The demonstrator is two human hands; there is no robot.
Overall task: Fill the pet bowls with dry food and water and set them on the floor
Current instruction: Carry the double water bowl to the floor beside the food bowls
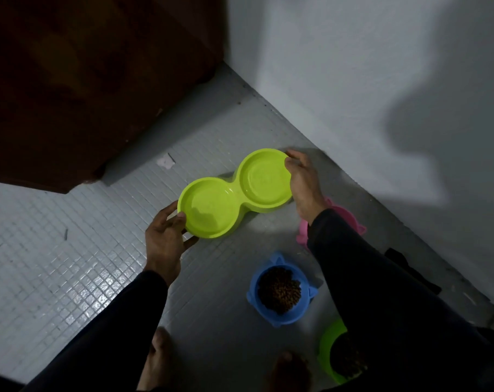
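A lime-green double pet bowl (234, 193) with two round wells sits low over the tiled floor, and both wells glisten as if they hold water. My left hand (163, 236) grips its near-left rim, thumb on top. My right hand (302, 182) grips the far-right rim. A blue bowl (278, 292) full of brown dry food stands on the floor below my right arm. A green bowl (329, 349) with dry food shows at the bottom right, partly hidden by my sleeve. A pink bowl (345, 216) lies behind my right wrist, mostly hidden.
A white wall (381, 80) runs along the right. A dark wooden door (84, 80) fills the upper left. The floor (70, 264) is small grey-white tiles. My bare feet (158, 360) show at the bottom edge.
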